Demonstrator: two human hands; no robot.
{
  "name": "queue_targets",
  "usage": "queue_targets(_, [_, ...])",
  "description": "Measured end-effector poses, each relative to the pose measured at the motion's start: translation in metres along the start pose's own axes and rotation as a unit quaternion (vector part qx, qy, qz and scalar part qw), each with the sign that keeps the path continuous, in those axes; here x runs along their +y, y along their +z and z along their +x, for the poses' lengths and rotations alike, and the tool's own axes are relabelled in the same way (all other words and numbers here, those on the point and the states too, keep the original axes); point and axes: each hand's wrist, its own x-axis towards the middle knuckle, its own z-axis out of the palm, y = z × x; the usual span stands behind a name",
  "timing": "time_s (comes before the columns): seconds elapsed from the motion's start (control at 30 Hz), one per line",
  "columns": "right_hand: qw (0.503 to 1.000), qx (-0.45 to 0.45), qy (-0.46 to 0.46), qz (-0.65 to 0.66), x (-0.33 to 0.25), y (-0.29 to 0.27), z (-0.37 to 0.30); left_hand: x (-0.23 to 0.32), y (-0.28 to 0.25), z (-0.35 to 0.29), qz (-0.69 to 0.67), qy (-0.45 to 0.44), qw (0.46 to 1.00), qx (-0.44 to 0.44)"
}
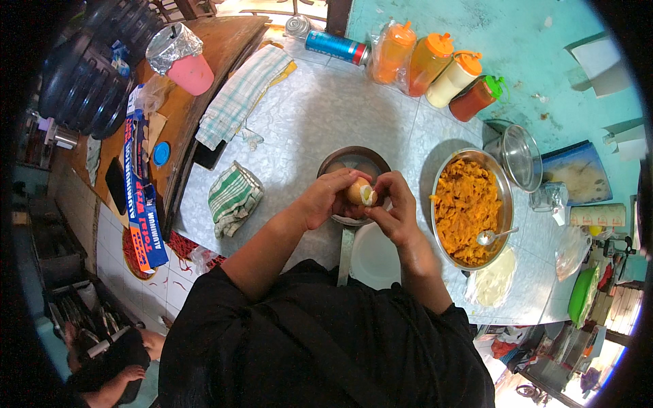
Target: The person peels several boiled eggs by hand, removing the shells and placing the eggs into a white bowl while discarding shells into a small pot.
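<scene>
Left hand (330, 197) grips the egg (360, 191), right hand (396, 212) pinching at its shell (354, 196)! Held over the pot (356, 150), probably for catching scraps.

Grip: egg (358, 192) between left hand (329, 197) and right hand (398, 207) | under grip: pan (354, 151) | body side of grip: dish (376, 255), right of pan handle (346, 253) | left of grip: cloth (235, 196) on table (401, 132) | right of grip: basin (507, 204), mash (468, 204) in it, spoon (486, 237) in mash | beyond grip, to right: row of bottles (430, 64), can (335, 47) left of them
</scene>
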Motion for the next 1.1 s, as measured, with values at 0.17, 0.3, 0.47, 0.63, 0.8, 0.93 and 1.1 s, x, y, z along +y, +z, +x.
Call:
queue_targets(0.17, [0.993,0.036,0.005,0.109,-0.006,0.005,-0.002,-0.002,-0.006,0.002,-0.010,-0.001,1.000,-0.007])
queue_targets(0.3, [0.988,0.054,0.023,0.143,-0.005,0.006,-0.003,-0.003,-0.011,0.003,-0.026,0.008,0.999,-0.031])
queue_targets(0.47, [0.963,0.080,0.083,0.243,-0.002,0.006,-0.002,-0.001,-0.010,0.001,-0.060,0.015,0.997,-0.038])
queue_targets(0.63, [0.936,0.089,0.112,0.320,0.004,0.000,0.001,-0.002,-0.012,0.002,-0.065,0.022,0.996,-0.053])
queue_targets(0.8, [0.891,0.090,0.178,0.407,0.001,-0.006,0.004,0.003,-0.008,-0.001,-0.060,0.017,0.995,-0.079])
queue_targets(0.93, [0.847,0.080,0.201,0.485,-0.011,-0.016,0.002,0.003,-0.007,-0.002,-0.047,0.018,0.997,-0.061])
queue_targets(1.1, [0.907,0.058,0.274,0.315,-0.013,-0.040,-0.022,0.005,-0.005,-0.003,-0.065,0.028,0.996,-0.062])
